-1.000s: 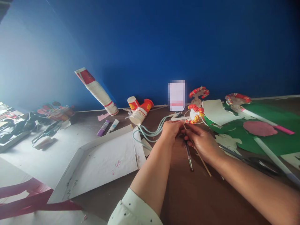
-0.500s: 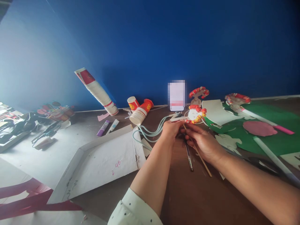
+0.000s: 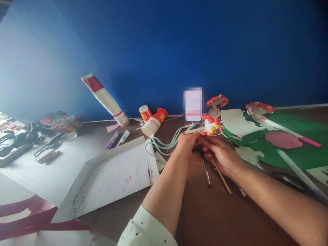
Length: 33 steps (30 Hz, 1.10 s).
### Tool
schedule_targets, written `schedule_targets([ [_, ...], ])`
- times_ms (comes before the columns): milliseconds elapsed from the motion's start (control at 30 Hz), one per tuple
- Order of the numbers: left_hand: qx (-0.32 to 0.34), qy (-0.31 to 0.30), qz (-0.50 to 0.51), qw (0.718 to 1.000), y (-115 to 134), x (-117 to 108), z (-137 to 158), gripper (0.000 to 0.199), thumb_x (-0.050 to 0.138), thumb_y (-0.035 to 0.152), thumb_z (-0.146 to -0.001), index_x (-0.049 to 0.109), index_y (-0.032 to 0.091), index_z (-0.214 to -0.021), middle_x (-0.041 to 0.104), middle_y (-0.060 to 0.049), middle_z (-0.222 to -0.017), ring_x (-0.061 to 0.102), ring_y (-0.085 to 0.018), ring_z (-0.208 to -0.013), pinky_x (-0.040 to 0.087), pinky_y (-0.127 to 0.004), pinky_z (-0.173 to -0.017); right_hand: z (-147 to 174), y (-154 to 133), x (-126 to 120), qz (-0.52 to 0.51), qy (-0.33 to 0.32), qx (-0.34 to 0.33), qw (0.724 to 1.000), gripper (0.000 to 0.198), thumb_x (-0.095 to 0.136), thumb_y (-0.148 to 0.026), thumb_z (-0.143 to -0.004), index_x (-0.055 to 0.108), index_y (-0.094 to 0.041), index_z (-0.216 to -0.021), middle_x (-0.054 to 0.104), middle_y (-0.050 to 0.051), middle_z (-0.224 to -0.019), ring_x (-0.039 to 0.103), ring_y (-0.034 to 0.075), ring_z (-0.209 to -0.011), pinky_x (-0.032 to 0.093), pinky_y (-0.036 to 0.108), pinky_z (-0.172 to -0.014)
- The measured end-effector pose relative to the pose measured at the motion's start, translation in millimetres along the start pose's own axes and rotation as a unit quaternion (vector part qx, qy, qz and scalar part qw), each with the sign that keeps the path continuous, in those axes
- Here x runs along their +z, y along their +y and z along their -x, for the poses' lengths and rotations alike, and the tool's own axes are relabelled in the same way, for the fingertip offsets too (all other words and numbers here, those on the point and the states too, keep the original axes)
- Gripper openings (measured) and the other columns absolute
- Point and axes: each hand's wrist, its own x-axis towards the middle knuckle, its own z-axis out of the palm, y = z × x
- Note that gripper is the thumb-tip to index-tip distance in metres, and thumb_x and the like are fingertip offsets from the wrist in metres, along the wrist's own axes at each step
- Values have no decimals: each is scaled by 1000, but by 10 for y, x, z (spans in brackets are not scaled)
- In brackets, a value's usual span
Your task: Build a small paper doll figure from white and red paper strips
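My right hand is closed around a thin wooden stick, which slants down to the right. Right beside it, my left hand is closed, its fingertips pinching near a narrow white paper strip and the stick's upper end. The fingers partly hide where strip and stick meet. Just beyond both hands is a paper figure with red and yellow curled trim around a bright white middle. A pen lies on the table under my right hand.
Two similar trimmed figures lean at the back right. Green paper bears a pink piece and white-tubed markers. A phone-like blurred panel stands behind. Paper cups, a cable, glue sticks and a white box lid lie left.
The trimmed paper figure has tilted and shifted slightly left above my fingers. Both hands keep nearly the same place and grip.
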Motion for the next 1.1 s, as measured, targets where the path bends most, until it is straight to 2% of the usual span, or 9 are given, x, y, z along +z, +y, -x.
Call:
schedule_targets([
  [100, 16, 24, -68, 997, 12, 15, 2, 18, 80, 18, -75, 66, 10, -67, 56, -3, -58, 49, -7, -48, 34, -20, -46, 12, 0, 2, 2, 4, -1, 1000, 27, 77, -10, -66, 78, -22, -90, 70, 1, -79, 52, 5, -55, 37, 11, -41],
  [433, 10, 3, -39, 999, 2, 37, 7, 17, 75, 18, -75, 64, 12, -64, 52, 1, -52, 45, -6, -46, 31, -19, -45, 13, 16, -4, 40, 17, -14, 999, 32, 77, -15, -66, 79, -24, -97, 71, 1, -81, 53, 6, -58, 37, 12, -43],
  [633, 22, 6, -66, 998, 9, 48, 20, 25, 73, 17, -78, 60, 14, -57, 51, 2, -50, 45, -6, -45, 33, -19, -47, 22, 19, 16, 81, 32, -33, 996, 28, 75, -17, -68, 78, -24, -94, 70, 1, -86, 53, 7, -59, 39, 12, -43],
  [900, 15, 32, -105, 994, 76, 109, 84, 27, 69, 13, -80, 60, 15, -55, 53, 1, -51, 48, -9, -48, 43, -22, -55, 45, 7, 32, 46, 25, -20, 998, 35, 76, -15, -64, 77, -26, -98, 66, -2, -79, 52, 6, -58, 39, 12, -44],
  [1100, 38, 30, -160, 986, 34, 91, 45, 22, 62, 13, -81, 64, 16, -59, 59, -2, -57, 54, -12, -54, 47, -27, -64, 52, 11, 55, 22, 36, -21, 999, 44, 77, -13, -60, 75, -25, -102, 59, -5, -70, 50, 7, -55, 35, 14, -42],
])
